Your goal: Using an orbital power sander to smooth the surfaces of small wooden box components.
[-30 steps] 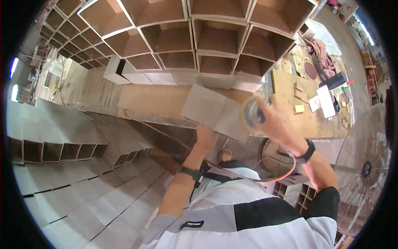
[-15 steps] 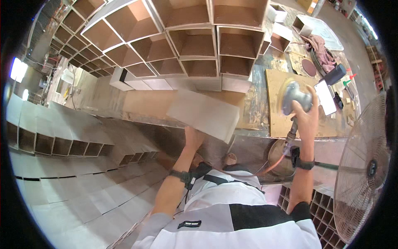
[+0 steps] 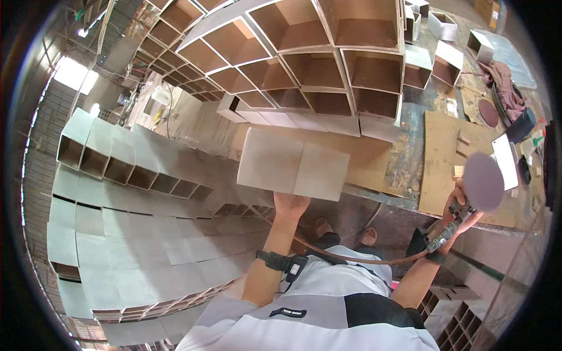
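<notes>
Loads of whitish boxes [image 3: 146, 234] are stacked over on the left. Next, a pale box [image 3: 293, 161] is held up by the left hand [image 3: 291, 206] from its near edge, near the table [image 3: 407, 164]; fingers are mostly hidden, so their curl can't really be told. Way right, a sander [image 3: 483, 181] is gripped by the right hand [image 3: 459, 194], fingers wrapped around it, disc turned upward.

No wording can be read: the small black label [image 3: 287, 313] on the person's white, grey and black shirt [image 3: 310, 334] bears pale lettering too tiny to make out.
</notes>
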Demonstrator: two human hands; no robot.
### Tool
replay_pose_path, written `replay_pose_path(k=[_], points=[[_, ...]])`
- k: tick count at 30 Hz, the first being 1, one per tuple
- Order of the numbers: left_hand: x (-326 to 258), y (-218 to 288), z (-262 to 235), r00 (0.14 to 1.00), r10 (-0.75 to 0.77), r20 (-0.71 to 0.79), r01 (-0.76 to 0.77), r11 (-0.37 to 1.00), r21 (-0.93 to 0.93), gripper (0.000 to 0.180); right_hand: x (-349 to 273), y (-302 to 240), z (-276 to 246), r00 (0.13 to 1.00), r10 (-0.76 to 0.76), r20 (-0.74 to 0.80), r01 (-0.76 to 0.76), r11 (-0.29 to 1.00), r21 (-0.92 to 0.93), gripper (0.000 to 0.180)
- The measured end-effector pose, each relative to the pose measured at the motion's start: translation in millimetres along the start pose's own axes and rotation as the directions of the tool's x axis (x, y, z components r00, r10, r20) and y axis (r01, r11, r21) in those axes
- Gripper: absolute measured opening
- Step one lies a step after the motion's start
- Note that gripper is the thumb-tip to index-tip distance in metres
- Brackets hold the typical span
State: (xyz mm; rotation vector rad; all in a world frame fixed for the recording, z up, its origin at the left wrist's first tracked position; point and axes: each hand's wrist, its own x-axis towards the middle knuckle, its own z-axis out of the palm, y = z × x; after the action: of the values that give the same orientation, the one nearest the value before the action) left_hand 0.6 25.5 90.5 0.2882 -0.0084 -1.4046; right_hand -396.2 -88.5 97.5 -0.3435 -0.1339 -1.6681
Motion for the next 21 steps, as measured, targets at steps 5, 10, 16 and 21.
replay_pose_path(k=[5, 10, 16, 21], points=[[-13, -4, -2, 0.999, 0.000, 0.054, 0.003, 0.999, -0.051, 0.053, 4, 4, -5, 0.999, 0.051, -0.007, -0.051, 0.998, 0.047, 0.035], [-41, -4, -7, 0.971, 0.238, 0.015, -0.220, 0.870, 0.442, 0.050, 17, 14, -3, 0.976, 0.191, 0.106, -0.207, 0.964, 0.167, 0.036], [-97, 17, -26, 0.915, 0.397, 0.073, -0.344, 0.671, 0.657, 0.045, 17, 5, -24, 0.977, 0.201, 0.067, -0.203, 0.979, 0.027, 0.035], [-71, 41, -53, 0.824, 0.540, 0.173, -0.493, 0.533, 0.687, 0.042, 42, 3, -20, 0.930, 0.349, 0.111, -0.284, 0.878, -0.385, 0.031]])
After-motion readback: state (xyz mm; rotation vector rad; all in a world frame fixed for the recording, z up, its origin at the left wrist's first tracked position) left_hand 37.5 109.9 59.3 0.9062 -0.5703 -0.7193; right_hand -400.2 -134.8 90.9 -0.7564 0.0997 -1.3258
